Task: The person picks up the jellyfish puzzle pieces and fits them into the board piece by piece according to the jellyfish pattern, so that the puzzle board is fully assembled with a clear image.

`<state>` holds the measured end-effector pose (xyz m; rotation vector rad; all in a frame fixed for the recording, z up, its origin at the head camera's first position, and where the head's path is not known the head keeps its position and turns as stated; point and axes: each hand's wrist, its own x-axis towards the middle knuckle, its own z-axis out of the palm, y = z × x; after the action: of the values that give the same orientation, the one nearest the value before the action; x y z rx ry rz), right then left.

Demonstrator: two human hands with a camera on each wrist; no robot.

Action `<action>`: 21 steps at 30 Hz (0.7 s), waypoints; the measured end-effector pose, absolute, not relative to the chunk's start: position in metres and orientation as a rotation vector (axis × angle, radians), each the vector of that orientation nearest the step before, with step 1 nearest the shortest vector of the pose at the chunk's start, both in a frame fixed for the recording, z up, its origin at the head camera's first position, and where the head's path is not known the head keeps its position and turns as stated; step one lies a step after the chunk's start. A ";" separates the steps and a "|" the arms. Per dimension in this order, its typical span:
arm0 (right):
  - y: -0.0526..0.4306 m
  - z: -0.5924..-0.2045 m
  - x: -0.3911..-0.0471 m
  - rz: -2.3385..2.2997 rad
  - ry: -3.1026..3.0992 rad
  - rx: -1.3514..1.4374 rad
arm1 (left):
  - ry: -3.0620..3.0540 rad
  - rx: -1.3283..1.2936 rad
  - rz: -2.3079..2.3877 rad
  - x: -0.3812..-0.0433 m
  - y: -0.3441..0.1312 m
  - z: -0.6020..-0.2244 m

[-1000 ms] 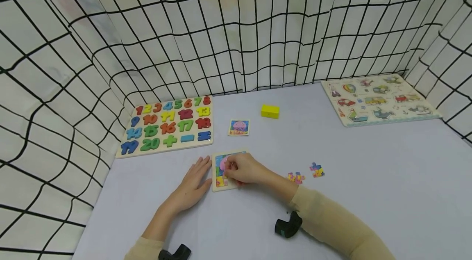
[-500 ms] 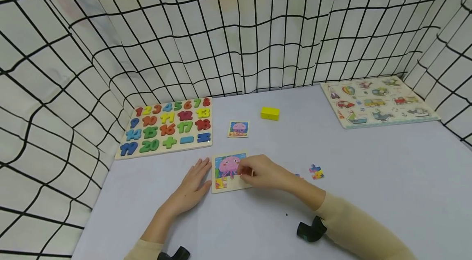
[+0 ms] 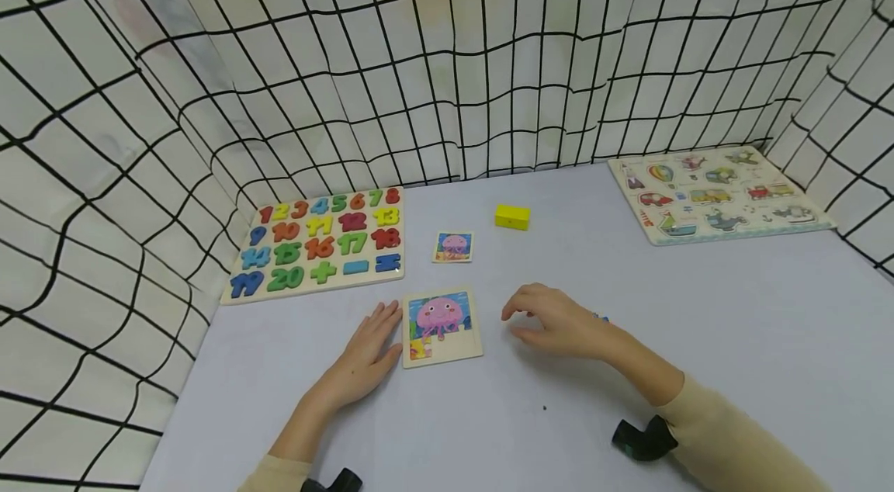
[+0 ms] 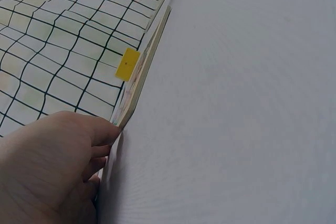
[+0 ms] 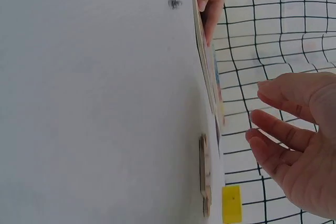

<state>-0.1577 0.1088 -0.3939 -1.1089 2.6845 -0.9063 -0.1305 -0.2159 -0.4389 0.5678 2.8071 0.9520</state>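
A square wooden puzzle board (image 3: 457,352) with a pink jellyfish picture lies in front of me; bare wood shows along its lower right part. My left hand (image 3: 363,360) rests flat on the table, thumb and fingertips at the board's left edge. To the right of the board hovers my right hand (image 3: 559,323), fingers loosely bent and apart, holding nothing; the right wrist view shows this hand (image 5: 299,135) with air between its fingers. Just behind that wrist peeks a bit of blue puzzle piece (image 3: 602,317), mostly hidden. Low in the right wrist view, a loose puzzle piece (image 5: 204,169) lies edge-on.
Behind the board lie a small jellyfish picture card (image 3: 453,247) and a yellow block (image 3: 513,217). A number puzzle (image 3: 321,247) lies back left, a vehicle puzzle (image 3: 719,193) back right. Black netting (image 3: 482,53) over white sheeting encloses the table. A dark speck (image 3: 545,407) sits near the front.
My right hand has left the puzzle board and moved right, uncovering the jellyfish picture and passing over the loose pieces. My left hand stays by the board's left edge.
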 end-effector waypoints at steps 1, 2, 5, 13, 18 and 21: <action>0.113 -0.394 -0.158 -0.907 2.671 -1.090 | 2.805 0.565 0.954 -0.130 -0.216 -0.439; 0.118 -0.395 -0.158 -0.897 2.675 -1.076 | 2.802 0.562 0.956 -0.130 -0.216 -0.439; 0.128 -0.396 -0.159 -0.893 2.685 -1.046 | 2.802 0.563 0.961 -0.130 -0.216 -0.439; 0.145 -0.400 -0.159 -0.841 2.745 -0.996 | 2.801 0.568 0.959 -0.130 -0.215 -0.439; 0.155 -0.408 -0.161 -0.767 2.771 -0.998 | 2.802 0.568 0.955 -0.130 -0.215 -0.439; 0.161 -0.413 -0.164 -0.757 2.764 -0.986 | 2.810 0.559 0.942 -0.130 -0.214 -0.438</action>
<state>-0.1643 0.1608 -0.4127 -0.9858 2.7635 -0.7573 -0.1297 -0.2140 -0.4383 0.5588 2.8102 0.9416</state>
